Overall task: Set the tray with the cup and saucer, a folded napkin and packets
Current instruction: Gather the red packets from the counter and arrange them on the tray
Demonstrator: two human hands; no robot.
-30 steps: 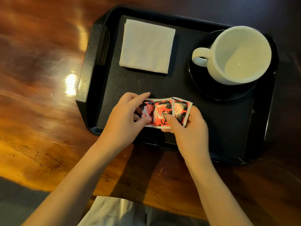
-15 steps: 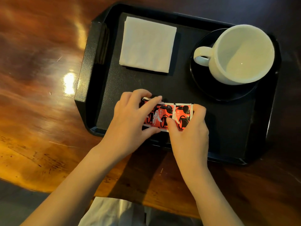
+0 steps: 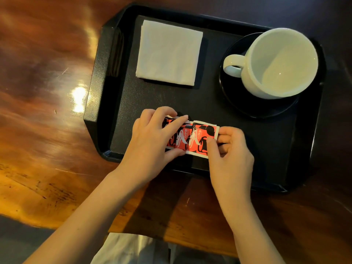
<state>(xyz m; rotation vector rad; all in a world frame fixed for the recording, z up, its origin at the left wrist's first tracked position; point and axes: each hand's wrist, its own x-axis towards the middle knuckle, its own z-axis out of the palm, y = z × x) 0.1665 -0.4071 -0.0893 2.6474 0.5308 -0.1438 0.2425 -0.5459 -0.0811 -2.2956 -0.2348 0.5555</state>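
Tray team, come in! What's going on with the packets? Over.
Left hand, right hand both pinch the packets over the tray. Napkin, cup, saucer set. Nothing blocking.

A black tray is lying with a long side facing the person. A white napkin, folded square, is lying flat in its far left part. A white cup is standing upright and empty on a black saucer at the far right, its handle pointing left toward the napkin. Red, black and white packets are lying overlapped in a row near the tray's near edge, with the left hand and right hand pinching them at either end.
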